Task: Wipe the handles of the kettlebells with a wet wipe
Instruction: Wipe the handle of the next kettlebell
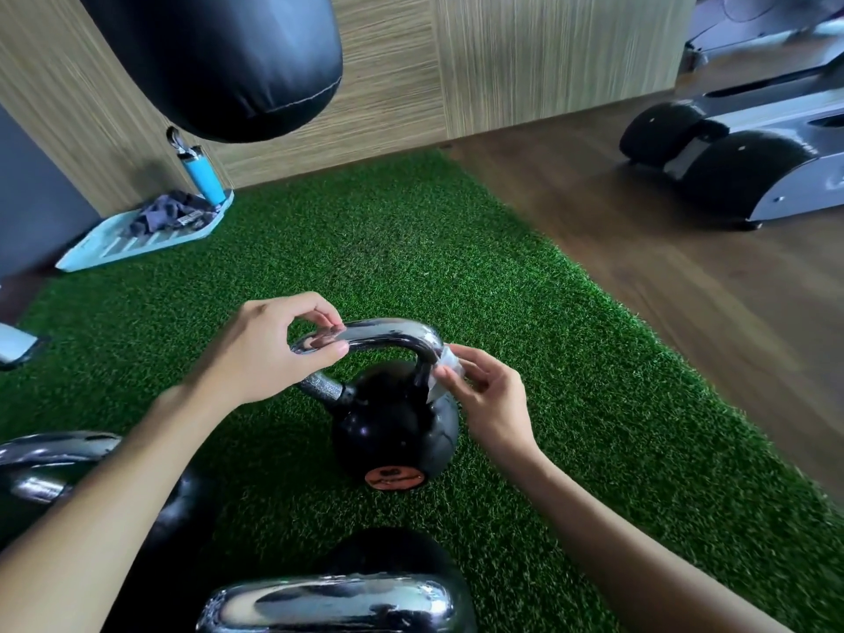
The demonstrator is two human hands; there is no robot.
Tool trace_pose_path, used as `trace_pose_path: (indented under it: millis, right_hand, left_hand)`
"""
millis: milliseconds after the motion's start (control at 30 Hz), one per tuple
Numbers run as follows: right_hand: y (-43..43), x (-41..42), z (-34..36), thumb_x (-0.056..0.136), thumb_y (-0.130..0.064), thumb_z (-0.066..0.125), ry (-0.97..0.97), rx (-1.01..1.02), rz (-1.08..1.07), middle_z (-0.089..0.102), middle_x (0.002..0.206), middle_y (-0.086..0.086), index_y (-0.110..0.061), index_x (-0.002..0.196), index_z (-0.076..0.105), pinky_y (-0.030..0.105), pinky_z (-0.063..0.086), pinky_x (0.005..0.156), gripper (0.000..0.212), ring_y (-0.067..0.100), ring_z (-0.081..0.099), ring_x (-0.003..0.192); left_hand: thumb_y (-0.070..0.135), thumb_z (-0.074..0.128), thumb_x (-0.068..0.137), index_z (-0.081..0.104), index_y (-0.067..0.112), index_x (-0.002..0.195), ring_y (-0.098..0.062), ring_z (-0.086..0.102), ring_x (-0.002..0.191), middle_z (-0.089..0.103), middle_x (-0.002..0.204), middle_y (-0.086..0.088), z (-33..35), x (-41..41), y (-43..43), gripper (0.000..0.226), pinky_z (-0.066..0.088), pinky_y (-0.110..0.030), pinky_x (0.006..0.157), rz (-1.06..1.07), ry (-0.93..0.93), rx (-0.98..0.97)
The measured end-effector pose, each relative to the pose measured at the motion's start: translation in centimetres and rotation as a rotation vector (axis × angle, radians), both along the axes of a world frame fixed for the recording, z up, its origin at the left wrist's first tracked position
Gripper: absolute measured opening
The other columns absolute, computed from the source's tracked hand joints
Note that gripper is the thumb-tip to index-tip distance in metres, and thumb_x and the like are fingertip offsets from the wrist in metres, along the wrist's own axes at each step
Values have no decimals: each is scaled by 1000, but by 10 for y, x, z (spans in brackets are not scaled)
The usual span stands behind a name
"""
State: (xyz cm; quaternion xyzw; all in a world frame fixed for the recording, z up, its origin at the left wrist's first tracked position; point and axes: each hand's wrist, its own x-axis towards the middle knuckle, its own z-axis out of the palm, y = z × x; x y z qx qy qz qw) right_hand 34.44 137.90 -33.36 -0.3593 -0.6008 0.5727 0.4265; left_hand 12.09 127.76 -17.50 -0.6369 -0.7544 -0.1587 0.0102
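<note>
Handle (392,332) mid-wipe: left hand (265,347) pinches top, right hand (486,402) pinches wipe (446,368) against side. Two nearer kettlebells (338,603) probably remain.

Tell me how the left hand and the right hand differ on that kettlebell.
The left hand pinches the top of the handle bare-fingered; the right hand pinches a wet wipe against its right leg. The left hand sits higher than the right hand. Both touch the same kettlebell.

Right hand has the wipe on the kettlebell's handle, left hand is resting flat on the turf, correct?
Not quite. The head view shows the left hand pinching the handle near its top, not on the turf. The right hand does hold the wet wipe against the handle.
</note>
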Motion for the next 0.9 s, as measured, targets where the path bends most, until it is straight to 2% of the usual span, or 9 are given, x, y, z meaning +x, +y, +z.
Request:
trace_pose_path:
  millis: [167, 300, 400, 500, 567, 667, 733, 833, 900]
  right_hand:
    - [-7, -2, -6, 84, -38, 78, -85, 6, -4, 75, 110, -12, -36, 113, 70, 40, 57, 96, 31, 2, 66, 110]
    - [-6, 9, 25, 82, -24, 81, 41, 19, -46, 70, 99, -16, -30, 117, 63, 14, 56, 65, 40, -6, 69, 95]
    - [-2, 9, 70, 78, -28, 83, 35, 203, -70, 68, 90, -23, -22, 110, 67, 10, 54, 65, 36, -17, 65, 79]
    - [-2, -7, 107, 73, -38, 85, -88, 487, -56, 70, 88, -16, -26, 102, 77, 9, 38, 56, 32, -9, 53, 61]
    - [0, -20, 120, 72, -36, 86, -64, 493, 13, 73, 88, -10, -24, 103, 78, 10, 36, 52, 34, -4, 53, 56]
    - [7, -31, 137, 74, -24, 87, 84, 235, 217, 78, 92, 4, -11, 101, 74, 31, 59, 68, 33, 13, 74, 73]
    - [10, -38, 144, 80, -17, 82, 83, 152, 357, 78, 92, 11, -1, 99, 74, 28, 58, 72, 26, 15, 74, 74]
    - [14, -47, 148, 86, -27, 77, -143, 306, 391, 79, 96, -4, -14, 101, 80, 27, 57, 80, 20, 9, 74, 80]
    - [22, -48, 148, 86, -39, 76, -379, 484, 288, 77, 105, -13, -28, 105, 79, 32, 59, 83, 22, 9, 74, 87]
  left_hand:
    - [53, 75, 82, 64, 43, 100, 13, 46, 44, 68, 98, 27, 0, 0, -1, 23, 21, -16, 41, -12, 1, -10]
    - [60, 73, 80, 69, 46, 102, -1, 45, 36, 66, 77, 32, 1, -1, -6, 26, 25, -15, 35, 31, -66, 16]
    - [59, 72, 80, 72, 50, 105, -11, 50, 39, 69, 68, 20, 1, 13, -8, 26, 37, -27, 42, 2, -180, 126]
    - [50, 74, 82, 67, 53, 116, -22, 55, 46, 71, 88, 37, 6, 31, -7, 35, 40, -36, 43, -60, -387, 178]
    - [51, 74, 80, 65, 57, 113, -15, 57, 47, 71, 90, 36, 5, 33, -7, 35, 39, -33, 45, -56, -442, 198]
    - [59, 74, 74, 70, 59, 104, -17, 44, 49, 75, 71, 12, 2, 23, -8, 30, 30, -29, 53, -12, -470, 249]
    - [51, 77, 78, 76, 46, 104, -9, 46, 49, 73, 68, 15, -1, 18, -12, 27, 31, -24, 51, -10, -493, 300]
    - [39, 81, 81, 80, 37, 93, -3, 67, 60, 75, 74, 22, -1, 16, -16, 12, 54, -30, 56, 76, -479, 346]
    - [40, 81, 81, 79, 39, 89, 3, 61, 50, 66, 60, 30, 0, 10, -21, 9, 45, -20, 45, 182, -382, 334]
